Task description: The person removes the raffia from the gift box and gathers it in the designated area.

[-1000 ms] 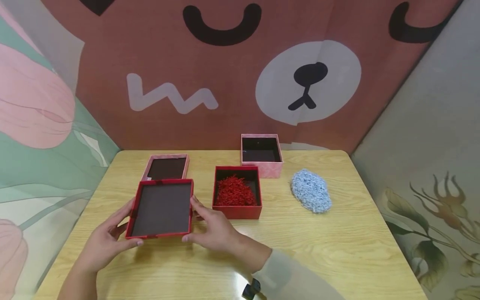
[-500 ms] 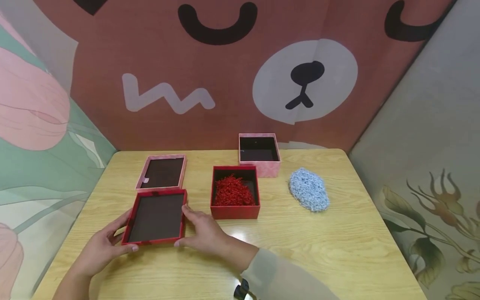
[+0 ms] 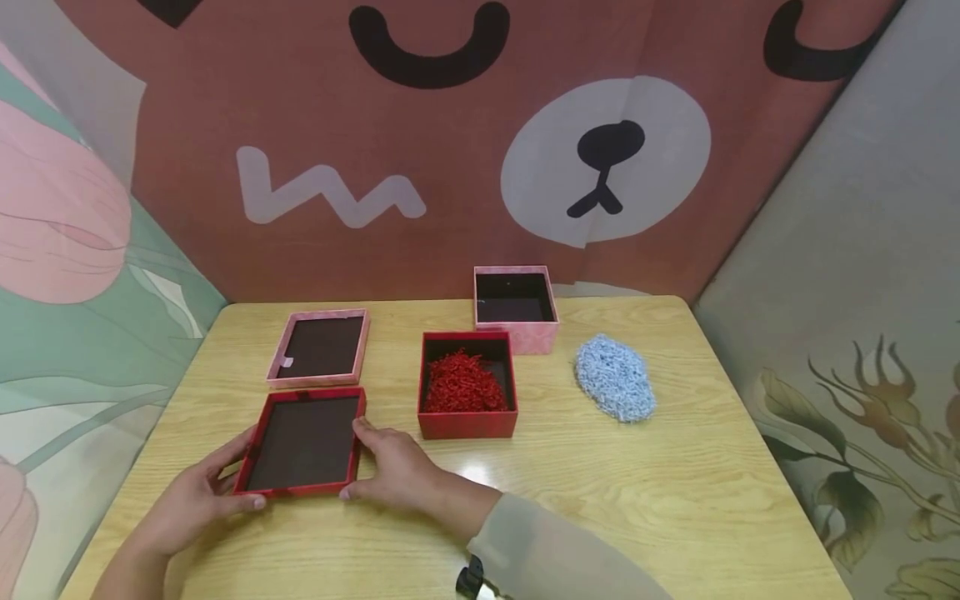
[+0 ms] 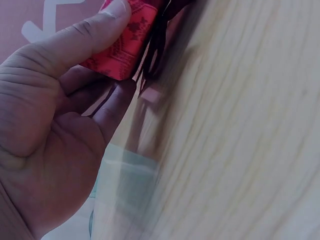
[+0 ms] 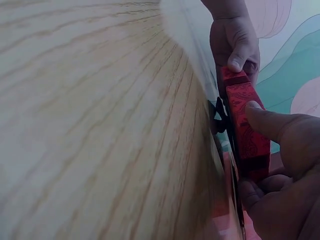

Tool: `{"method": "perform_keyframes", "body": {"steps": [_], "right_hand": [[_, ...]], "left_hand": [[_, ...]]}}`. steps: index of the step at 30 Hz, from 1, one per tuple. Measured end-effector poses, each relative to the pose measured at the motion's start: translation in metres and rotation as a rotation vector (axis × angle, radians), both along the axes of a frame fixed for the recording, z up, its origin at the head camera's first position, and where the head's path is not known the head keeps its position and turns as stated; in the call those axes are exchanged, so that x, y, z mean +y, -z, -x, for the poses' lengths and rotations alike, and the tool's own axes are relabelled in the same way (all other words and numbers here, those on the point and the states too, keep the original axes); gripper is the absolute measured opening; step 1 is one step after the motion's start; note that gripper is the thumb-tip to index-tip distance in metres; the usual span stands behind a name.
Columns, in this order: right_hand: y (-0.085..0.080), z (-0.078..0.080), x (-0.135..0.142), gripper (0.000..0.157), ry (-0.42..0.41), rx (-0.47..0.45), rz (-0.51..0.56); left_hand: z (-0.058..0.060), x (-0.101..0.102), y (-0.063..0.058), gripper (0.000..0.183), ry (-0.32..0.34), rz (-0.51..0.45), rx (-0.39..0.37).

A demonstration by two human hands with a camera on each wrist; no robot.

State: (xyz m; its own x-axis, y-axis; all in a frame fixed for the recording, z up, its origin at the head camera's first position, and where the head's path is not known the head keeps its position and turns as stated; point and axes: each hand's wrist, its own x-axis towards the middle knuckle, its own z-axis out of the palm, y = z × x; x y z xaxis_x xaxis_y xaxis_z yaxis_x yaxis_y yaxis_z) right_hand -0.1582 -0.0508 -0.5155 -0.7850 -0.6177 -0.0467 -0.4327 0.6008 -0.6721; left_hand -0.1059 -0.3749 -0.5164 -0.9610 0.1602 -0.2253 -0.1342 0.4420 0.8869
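Both hands hold a red box lid (image 3: 303, 446), its dark inside facing up, close over the near left of the table. My left hand (image 3: 187, 500) grips its left edge, thumb at the near corner. On the opposite edge, my right hand (image 3: 401, 471) has the lid between thumb and fingers. In the left wrist view a dark ribbon (image 4: 156, 50) hangs under the patterned red side. The right wrist view shows the lid's red side (image 5: 246, 120) and a dark bow (image 5: 219, 117) beneath. Just behind lies a pink lid (image 3: 276, 367), also inside up.
A red box (image 3: 468, 427) holding red shredded filler (image 3: 465, 383) stands mid-table. Behind it is an open pink box (image 3: 528, 337) with a dark interior. A clump of light blue shredded filler (image 3: 615, 379) lies on the wooden table (image 3: 645, 508) at right. Printed walls enclose the table.
Both hands have brought the red lid down and toward the near left. It overlapped the pink lid earlier, which now shows whole behind it. The boxes and blue clump stay put.
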Motion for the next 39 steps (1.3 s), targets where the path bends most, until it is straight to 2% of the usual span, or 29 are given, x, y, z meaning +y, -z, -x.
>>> {"method": "perform_keyframes", "body": {"steps": [15,21,28,34,39], "right_hand": [[0.004,0.005,-0.005,0.099,-0.021,0.022,-0.070],[0.006,0.007,-0.007,0.099,-0.034,0.049,-0.079],[0.004,0.009,-0.006,0.098,-0.052,0.033,-0.076],[-0.001,0.011,0.001,0.099,-0.079,0.018,-0.051],[-0.010,0.010,0.011,0.097,-0.102,-0.007,0.008]], "left_hand": [[0.009,-0.008,0.008,0.111,0.021,0.031,-0.032],[0.009,-0.006,0.007,0.113,0.014,0.108,-0.037],[0.007,-0.006,0.005,0.116,0.018,0.177,-0.042],[0.005,-0.006,0.002,0.114,0.020,0.140,-0.012],[0.005,-0.004,-0.002,0.109,0.003,0.185,0.046]]}}
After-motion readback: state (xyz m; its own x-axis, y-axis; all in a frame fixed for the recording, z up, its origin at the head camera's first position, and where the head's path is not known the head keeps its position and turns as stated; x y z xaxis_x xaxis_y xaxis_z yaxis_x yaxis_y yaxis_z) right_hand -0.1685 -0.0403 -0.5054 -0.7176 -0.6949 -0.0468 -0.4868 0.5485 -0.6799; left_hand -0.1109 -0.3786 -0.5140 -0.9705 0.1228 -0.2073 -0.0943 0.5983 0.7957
